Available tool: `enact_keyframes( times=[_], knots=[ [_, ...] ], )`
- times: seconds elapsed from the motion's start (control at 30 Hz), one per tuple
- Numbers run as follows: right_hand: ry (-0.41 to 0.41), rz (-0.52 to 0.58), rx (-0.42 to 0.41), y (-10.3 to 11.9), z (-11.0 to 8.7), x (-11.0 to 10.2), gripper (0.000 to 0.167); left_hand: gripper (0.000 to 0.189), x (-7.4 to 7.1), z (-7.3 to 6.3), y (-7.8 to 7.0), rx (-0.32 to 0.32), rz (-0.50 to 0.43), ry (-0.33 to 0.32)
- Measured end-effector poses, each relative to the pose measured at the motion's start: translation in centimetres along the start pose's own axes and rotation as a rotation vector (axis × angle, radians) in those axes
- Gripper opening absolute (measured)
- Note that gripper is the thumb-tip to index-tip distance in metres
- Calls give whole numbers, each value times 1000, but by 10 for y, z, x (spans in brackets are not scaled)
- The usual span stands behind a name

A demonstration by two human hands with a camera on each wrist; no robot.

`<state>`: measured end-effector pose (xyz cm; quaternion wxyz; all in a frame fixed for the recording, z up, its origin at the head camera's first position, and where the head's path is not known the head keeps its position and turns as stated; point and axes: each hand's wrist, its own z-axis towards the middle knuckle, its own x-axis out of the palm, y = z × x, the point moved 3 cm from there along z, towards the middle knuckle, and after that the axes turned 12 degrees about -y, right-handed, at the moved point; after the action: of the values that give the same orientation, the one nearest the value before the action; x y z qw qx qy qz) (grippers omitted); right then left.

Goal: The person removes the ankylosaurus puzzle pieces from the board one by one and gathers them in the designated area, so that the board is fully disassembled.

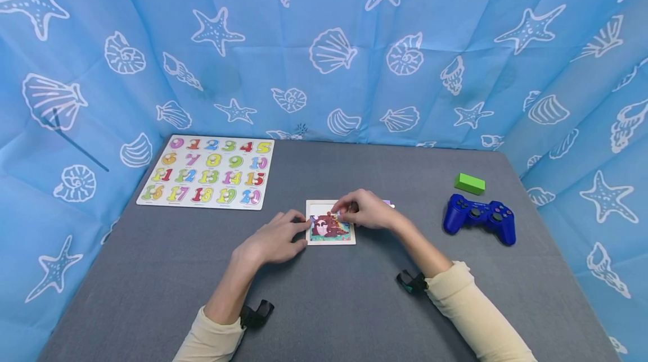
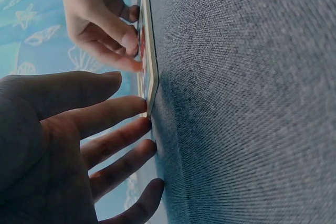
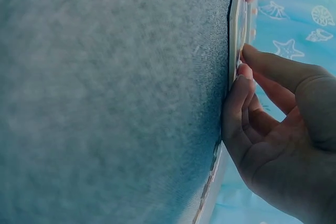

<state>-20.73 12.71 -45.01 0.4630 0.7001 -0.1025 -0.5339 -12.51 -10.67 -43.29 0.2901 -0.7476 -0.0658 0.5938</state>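
Pale wood frames the small picture puzzle (image 1: pixel 331 242), which lies at the middle of the grey cloth-covered worktop (image 1: pixel 334 300). The left hand (image 1: pixel 275 239), fingers spread, touches its left edge; the right hand (image 1: pixel 368 210) brings thumb and finger together over its right part, though whether they pinch a piece cannot be told. Seating a piece seems the step in hand, calling for a steadied frame and light pressure. A number board (image 1: pixel 197 205) lies far left, a blue controller (image 1: pixel 478 217) and green block (image 1: pixel 469 184) right; blue shell-print curtains (image 1: pixel 331 8) hang behind.
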Motion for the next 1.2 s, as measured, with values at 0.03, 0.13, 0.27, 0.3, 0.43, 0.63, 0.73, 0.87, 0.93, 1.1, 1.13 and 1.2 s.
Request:
enact_keyframes(
  times=[0.03,0.13,0.27,0.3,0.43,0.63,0.73,0.87,0.93,1.1,1.13,1.2],
  knots=[
    [-1,-6,3,0,0,0,19,51,0,0,0,1,2,-1],
    [0,-28,8,1,1,0,17,51,0,0,0,4,8,-3],
    [4,-52,17,2,1,0,15,51,0,0,-1,5,11,-5],
    [5,-56,20,3,1,0,14,51,0,0,-1,4,11,-4],
    [10,-53,21,2,2,0,13,51,0,0,0,4,13,-3],
    [14,-30,31,2,2,0,13,51,0,-1,-1,-6,12,2],
    [2,-39,38,2,4,0,14,51,0,0,-1,-9,14,4],
    [-15,-51,57,2,5,-1,12,51,0,0,-1,-6,17,1],
    [-14,-52,62,2,5,-1,10,51,0,0,-1,-3,17,-1],
    [-16,-57,59,2,6,0,7,51,0,0,0,1,17,0],
    [-21,-60,58,2,6,0,7,52,1,1,0,1,17,0],
    [-35,-65,60,2,6,0,6,53,1,1,0,-5,17,12]
  ],
)
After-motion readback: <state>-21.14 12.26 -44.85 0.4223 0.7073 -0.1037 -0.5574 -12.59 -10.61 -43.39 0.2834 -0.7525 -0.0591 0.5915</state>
